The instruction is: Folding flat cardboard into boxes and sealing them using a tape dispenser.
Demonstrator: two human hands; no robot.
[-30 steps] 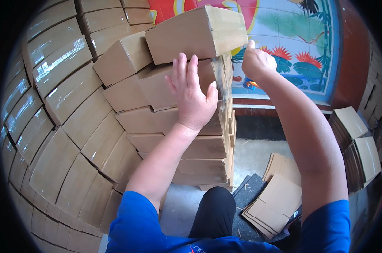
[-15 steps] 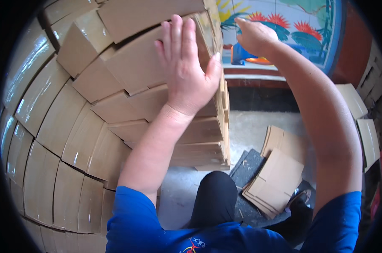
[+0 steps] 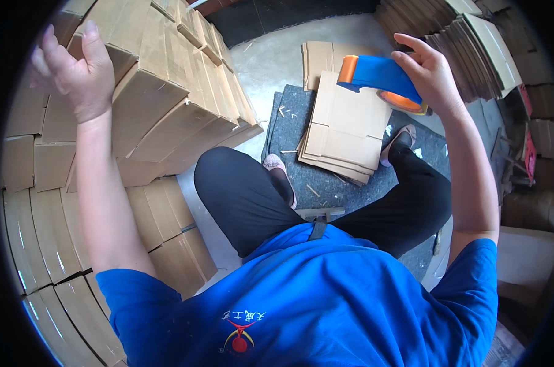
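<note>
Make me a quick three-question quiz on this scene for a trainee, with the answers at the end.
1. Which hand holds the tape dispenser?
2. True or false: the left hand is clenched into a fist.
3. Fill in the blank: the nearer flat cartons lie on a dark ____.

Key:
1. The right hand.
2. False; it is open.
3. Mat.

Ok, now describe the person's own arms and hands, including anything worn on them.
Short, blue fabric sleeves cover the upper arms, with bare forearms below them. The left hand and right hand are ungloved, and no watch or bracelet shows at either wrist.
</note>
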